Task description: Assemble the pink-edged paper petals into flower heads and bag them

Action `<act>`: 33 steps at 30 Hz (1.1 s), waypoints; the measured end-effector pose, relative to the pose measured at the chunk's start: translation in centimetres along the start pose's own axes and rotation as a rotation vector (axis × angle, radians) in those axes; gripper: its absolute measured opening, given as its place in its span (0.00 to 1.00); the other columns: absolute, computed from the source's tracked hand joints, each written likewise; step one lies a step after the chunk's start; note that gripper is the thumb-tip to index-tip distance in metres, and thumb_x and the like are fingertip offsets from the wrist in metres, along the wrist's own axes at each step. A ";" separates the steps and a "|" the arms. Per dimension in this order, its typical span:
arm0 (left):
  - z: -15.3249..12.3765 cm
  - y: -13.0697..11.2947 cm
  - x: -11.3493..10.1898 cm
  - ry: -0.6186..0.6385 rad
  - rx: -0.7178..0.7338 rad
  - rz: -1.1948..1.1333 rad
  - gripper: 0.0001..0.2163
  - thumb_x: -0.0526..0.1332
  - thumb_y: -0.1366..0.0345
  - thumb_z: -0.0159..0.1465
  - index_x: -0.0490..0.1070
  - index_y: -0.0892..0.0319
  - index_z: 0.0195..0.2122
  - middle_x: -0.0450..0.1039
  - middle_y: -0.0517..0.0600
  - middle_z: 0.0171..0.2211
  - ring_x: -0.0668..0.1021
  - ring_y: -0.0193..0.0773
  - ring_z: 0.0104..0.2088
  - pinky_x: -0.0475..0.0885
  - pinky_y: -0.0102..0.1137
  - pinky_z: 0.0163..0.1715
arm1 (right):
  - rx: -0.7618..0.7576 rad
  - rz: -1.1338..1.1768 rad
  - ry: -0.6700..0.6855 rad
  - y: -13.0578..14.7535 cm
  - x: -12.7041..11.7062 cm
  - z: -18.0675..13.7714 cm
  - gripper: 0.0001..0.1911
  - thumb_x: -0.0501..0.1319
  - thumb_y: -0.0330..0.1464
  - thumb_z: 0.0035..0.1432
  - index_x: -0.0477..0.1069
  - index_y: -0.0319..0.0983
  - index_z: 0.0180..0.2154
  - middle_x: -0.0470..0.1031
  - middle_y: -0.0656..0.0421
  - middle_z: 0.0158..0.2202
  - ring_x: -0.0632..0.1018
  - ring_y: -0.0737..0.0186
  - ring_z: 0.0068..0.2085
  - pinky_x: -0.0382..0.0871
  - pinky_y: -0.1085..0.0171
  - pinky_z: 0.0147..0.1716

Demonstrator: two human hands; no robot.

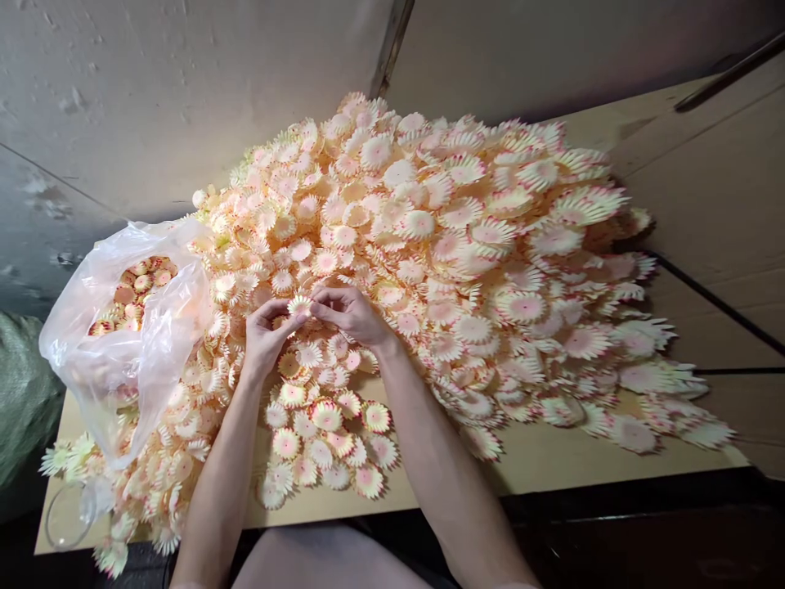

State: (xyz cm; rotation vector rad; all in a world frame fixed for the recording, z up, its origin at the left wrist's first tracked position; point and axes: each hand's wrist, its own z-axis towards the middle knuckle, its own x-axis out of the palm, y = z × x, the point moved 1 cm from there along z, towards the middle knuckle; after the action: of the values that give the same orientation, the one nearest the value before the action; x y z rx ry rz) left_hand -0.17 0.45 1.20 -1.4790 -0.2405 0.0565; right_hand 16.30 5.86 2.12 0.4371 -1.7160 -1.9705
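A small artificial flower petal piece (299, 305), pale cream with a scalloped edge, is pinched between my two hands above the pile. My left hand (266, 327) grips its left side with thumb and fingers. From the right, my right hand (349, 313) holds the other edge, fingers curled. Under and around them spreads a large heap of similar petal pieces (472, 327), cream with pink centres and reddish tips. Between my forearms lies a smaller loose group of these pieces (327, 415) on the table.
A clear plastic bag (165, 360) at the left holds several small red-tipped flower parts (144, 282). A round transparent lid or dish (70, 515) sits at the table's (552, 470) front left corner. Cardboard (711, 213) stands on the right, a green sack (28, 409) far left, a wall behind.
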 end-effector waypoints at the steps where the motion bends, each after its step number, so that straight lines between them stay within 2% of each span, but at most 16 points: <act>1: 0.0 -0.1 0.0 -0.002 -0.004 -0.005 0.15 0.74 0.59 0.48 0.77 0.60 0.35 0.76 0.48 0.31 0.75 0.32 0.29 0.73 0.26 0.32 | 0.000 -0.008 0.001 0.0 0.0 0.0 0.15 0.66 0.44 0.54 0.78 0.38 0.31 0.74 0.58 0.31 0.72 0.65 0.32 0.66 0.65 0.34; 5: -0.2 -0.2 0.1 0.011 -0.019 0.025 0.13 0.74 0.59 0.48 0.76 0.61 0.27 0.73 0.47 0.26 0.73 0.30 0.25 0.70 0.25 0.27 | 0.012 -0.054 0.014 0.0 -0.1 -0.1 0.16 0.68 0.45 0.51 0.77 0.37 0.29 0.74 0.58 0.29 0.72 0.64 0.32 0.66 0.64 0.33; 9: -0.4 -0.5 0.3 0.000 0.003 0.088 0.15 0.71 0.55 0.52 0.74 0.62 0.22 0.69 0.46 0.20 0.68 0.28 0.21 0.64 0.25 0.22 | 0.075 0.017 -0.010 0.1 -0.1 -0.2 0.18 0.67 0.46 0.52 0.77 0.37 0.30 0.72 0.60 0.25 0.71 0.67 0.28 0.66 0.66 0.29; 13: -0.5 -0.9 0.4 0.032 0.027 0.168 0.19 0.66 0.53 0.58 0.71 0.63 0.19 0.65 0.45 0.18 0.65 0.27 0.20 0.60 0.25 0.21 | 0.111 0.099 -0.009 -0.1 0.1 -0.2 0.18 0.73 0.43 0.44 0.77 0.37 0.32 0.76 0.59 0.29 0.75 0.66 0.30 0.70 0.66 0.32; 15: -0.5 -1.0 0.4 0.044 0.026 0.193 0.19 0.65 0.52 0.58 0.71 0.63 0.20 0.64 0.45 0.18 0.64 0.27 0.20 0.59 0.24 0.20 | 0.116 0.106 -0.009 -0.1 0.2 -0.2 0.18 0.74 0.41 0.41 0.77 0.37 0.31 0.77 0.59 0.30 0.76 0.65 0.31 0.71 0.65 0.33; 18: -0.4 -1.0 0.4 0.042 0.009 0.198 0.17 0.67 0.52 0.56 0.74 0.63 0.23 0.66 0.45 0.19 0.66 0.28 0.20 0.60 0.24 0.19 | 0.113 0.102 -0.013 0.2 0.4 -0.2 0.16 0.74 0.41 0.42 0.76 0.36 0.29 0.76 0.59 0.28 0.75 0.66 0.29 0.71 0.66 0.31; 23: -0.1 -0.6 0.3 -0.028 0.038 0.072 0.14 0.72 0.55 0.50 0.76 0.61 0.29 0.73 0.46 0.25 0.71 0.28 0.22 0.66 0.24 0.22 | 0.155 0.139 0.014 0.2 0.4 -0.3 0.17 0.72 0.43 0.45 0.76 0.35 0.29 0.73 0.60 0.24 0.71 0.69 0.25 0.66 0.68 0.24; 28: -0.3 -0.8 0.3 -0.037 0.078 0.153 0.15 0.68 0.54 0.56 0.73 0.62 0.24 0.69 0.46 0.21 0.68 0.29 0.22 0.64 0.25 0.23 | 0.176 0.150 0.036 -0.1 0.3 -0.3 0.16 0.73 0.42 0.45 0.77 0.36 0.29 0.75 0.60 0.25 0.73 0.68 0.26 0.68 0.67 0.26; 33: -0.4 -1.0 0.6 -0.014 0.113 0.242 0.17 0.62 0.52 0.61 0.73 0.62 0.25 0.69 0.46 0.23 0.68 0.31 0.25 0.63 0.26 0.26 | 0.159 0.172 0.063 -0.1 0.5 -0.1 0.16 0.76 0.37 0.39 0.77 0.35 0.28 0.77 0.60 0.27 0.75 0.68 0.29 0.71 0.67 0.31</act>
State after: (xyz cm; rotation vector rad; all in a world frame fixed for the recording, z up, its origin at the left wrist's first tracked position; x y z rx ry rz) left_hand 0.34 0.07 2.22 -1.3887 -0.0674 0.2717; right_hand 15.87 5.51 2.00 0.3872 -1.8140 -1.6902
